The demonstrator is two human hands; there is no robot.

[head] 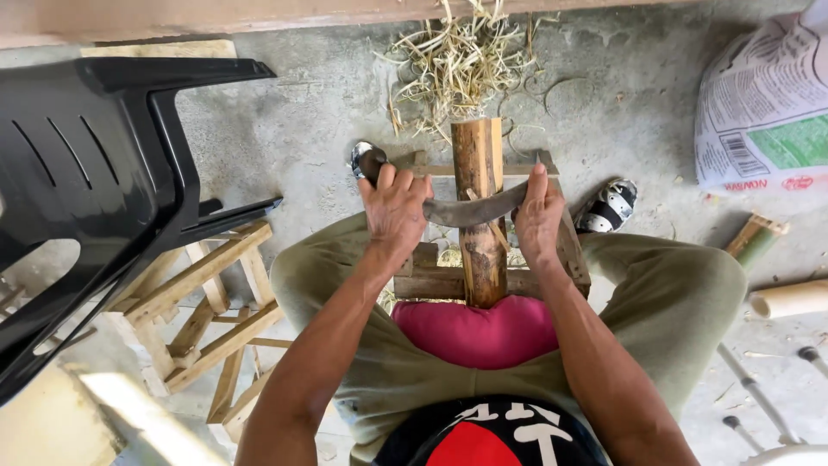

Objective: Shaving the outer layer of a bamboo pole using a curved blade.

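Note:
A length of bamboo (479, 173) lies lengthwise between my knees on a low wooden stand (569, 250), its near end against a pink cushion (483, 332). A curved dark blade (470, 211) rests crosswise on the bamboo. My left hand (395, 207) grips the blade's handle end, and my right hand (539, 216) grips its other end. Both hands are closed around the tool.
A black plastic chair (95, 173) lies tipped at left over a wooden stool frame (207, 302). Pale shavings (457, 60) are piled on the concrete ahead. A printed sack (763, 103) and cut bamboo pieces (789, 298) lie at right. My sandalled foot (609, 207) shows beside the stand.

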